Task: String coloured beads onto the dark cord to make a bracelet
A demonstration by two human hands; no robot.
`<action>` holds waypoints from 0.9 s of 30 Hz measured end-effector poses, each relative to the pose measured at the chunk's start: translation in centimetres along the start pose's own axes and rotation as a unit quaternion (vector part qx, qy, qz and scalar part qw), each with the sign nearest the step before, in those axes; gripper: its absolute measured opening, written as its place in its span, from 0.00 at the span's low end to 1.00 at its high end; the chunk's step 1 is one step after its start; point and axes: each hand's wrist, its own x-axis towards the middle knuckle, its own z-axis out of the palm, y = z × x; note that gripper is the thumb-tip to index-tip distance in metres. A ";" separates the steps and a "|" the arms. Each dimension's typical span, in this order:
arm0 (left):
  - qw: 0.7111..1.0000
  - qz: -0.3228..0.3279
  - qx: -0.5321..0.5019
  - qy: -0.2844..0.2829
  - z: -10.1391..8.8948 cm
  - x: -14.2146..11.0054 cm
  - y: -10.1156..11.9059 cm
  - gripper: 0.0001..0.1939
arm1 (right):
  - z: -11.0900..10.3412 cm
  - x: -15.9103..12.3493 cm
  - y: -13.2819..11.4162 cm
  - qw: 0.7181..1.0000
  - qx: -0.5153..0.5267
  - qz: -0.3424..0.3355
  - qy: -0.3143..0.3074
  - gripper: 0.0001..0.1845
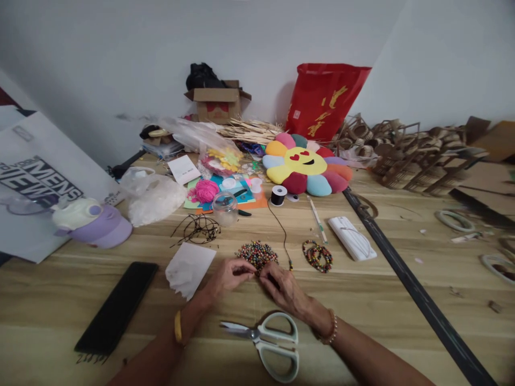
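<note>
A pile of small multicoloured beads [259, 254] lies on the wooden table in front of both hands. At its near left edge, my left hand [233, 274] has thumb and fingertips pinched together. My right hand [284, 287] is curled, its fingertips close to the left ones at the near edge of the pile. Whatever is between the fingers is too small to make out. Black cord [284, 230] runs from a spool [278, 195] down to a few beads [291, 265] beside my right hand. White-handled scissors [265, 340] lie partly open below the hands.
Strung bead loops [317, 256] and a white power bank [352, 238] lie to the right. Tangled black cords [197, 229], torn white paper [191, 268] and a black phone [116, 308] are leftward. A flower cushion [306, 163] and clear jar [225, 208] stand behind.
</note>
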 end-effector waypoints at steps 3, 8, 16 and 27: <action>1.000 0.007 0.006 -0.010 0.0 0.0 -0.2 0.08 | -0.1 0.0 -0.1 1.000 0.000 0.001 -0.003 0.07; 1.000 -0.003 0.012 -0.020 -0.1 0.0 0.0 0.07 | -0.1 0.0 -0.2 1.000 -0.004 -0.001 -0.011 0.07; 0.999 -0.017 0.014 -0.034 -0.1 0.0 -0.1 0.07 | -0.1 0.0 -0.3 1.000 -0.008 0.008 -0.018 0.07; 0.999 -0.026 -0.002 -0.035 0.1 0.1 -0.2 0.07 | -0.1 0.0 -0.3 1.000 -0.017 0.009 -0.022 0.07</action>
